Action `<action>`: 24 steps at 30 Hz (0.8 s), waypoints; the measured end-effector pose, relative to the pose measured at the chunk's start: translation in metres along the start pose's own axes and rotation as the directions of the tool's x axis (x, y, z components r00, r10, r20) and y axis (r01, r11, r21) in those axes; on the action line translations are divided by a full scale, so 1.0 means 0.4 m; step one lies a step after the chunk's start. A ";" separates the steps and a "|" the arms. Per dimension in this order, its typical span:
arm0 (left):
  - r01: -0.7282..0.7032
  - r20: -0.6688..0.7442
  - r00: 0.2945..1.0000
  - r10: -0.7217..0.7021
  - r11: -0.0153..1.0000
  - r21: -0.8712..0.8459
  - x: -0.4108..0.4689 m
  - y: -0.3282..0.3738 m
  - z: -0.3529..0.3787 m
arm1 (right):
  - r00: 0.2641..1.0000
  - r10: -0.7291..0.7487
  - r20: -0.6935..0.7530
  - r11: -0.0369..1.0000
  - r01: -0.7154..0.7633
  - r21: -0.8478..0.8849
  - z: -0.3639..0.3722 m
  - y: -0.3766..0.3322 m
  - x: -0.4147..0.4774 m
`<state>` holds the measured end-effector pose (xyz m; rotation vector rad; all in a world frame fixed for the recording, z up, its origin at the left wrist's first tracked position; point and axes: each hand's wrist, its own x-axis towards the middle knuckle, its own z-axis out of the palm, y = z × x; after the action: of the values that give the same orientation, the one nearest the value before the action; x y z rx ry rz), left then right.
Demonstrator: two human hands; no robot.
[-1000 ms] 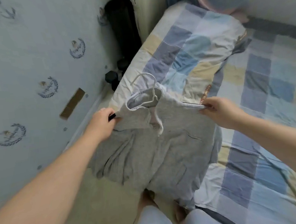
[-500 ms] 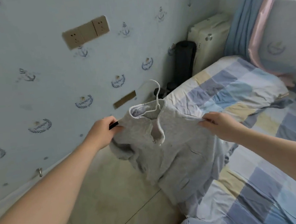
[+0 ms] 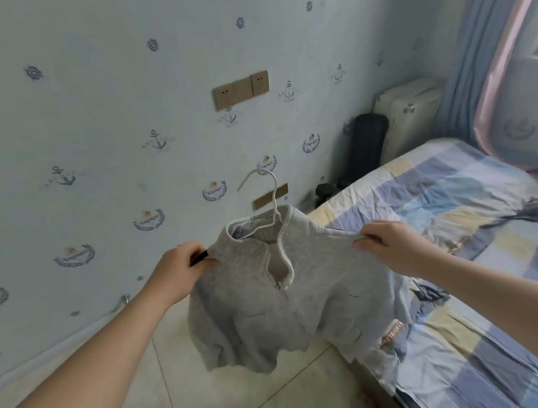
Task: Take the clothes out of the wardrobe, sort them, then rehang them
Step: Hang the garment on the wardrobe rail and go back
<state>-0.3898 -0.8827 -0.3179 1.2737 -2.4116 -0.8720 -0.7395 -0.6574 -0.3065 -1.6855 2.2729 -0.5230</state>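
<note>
- The grey zip top (image 3: 288,317) sits on a white hanger (image 3: 272,203), held in the air beside the bed (image 3: 456,185).
- The left hand (image 3: 179,271) and right hand (image 3: 393,247) each pinch a shoulder with curled fingers.
- Nothing holds the hook, so an uneven pull could likely slide a shoulder off the hanger.
- The hem hangs near the bed edge and might snag there.

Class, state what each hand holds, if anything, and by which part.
The grey top on its white hanger: the left hand grips one shoulder end, the right hand grips the other.
</note>
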 end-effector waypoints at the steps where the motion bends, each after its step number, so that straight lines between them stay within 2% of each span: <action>1: 0.000 -0.004 1.000 0.000 1.000 -0.004 -0.033 -0.010 -0.014 | 1.000 -0.001 0.006 1.000 0.001 -0.013 0.002 -0.025 -0.022; 5: 0.002 -0.020 1.000 -0.002 1.000 -0.009 -0.156 -0.039 -0.061 | 0.999 -0.019 0.037 0.998 0.022 -0.060 0.004 -0.119 -0.093; 12: 0.071 -0.109 0.991 -0.073 0.997 -0.024 -0.407 -0.051 -0.088 | 0.997 -0.075 -0.008 0.997 0.075 -0.002 0.018 -0.213 -0.233; 24: 0.197 -0.310 0.932 -0.187 0.980 0.001 -1.077 0.034 -0.062 | 0.915 -0.404 0.001 0.914 0.404 0.012 0.051 -0.322 -0.623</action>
<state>-0.1393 -0.5337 -0.2752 1.5514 -2.0906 -0.6266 -0.5478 -0.4553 -0.2695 -2.1614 1.9107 -0.6134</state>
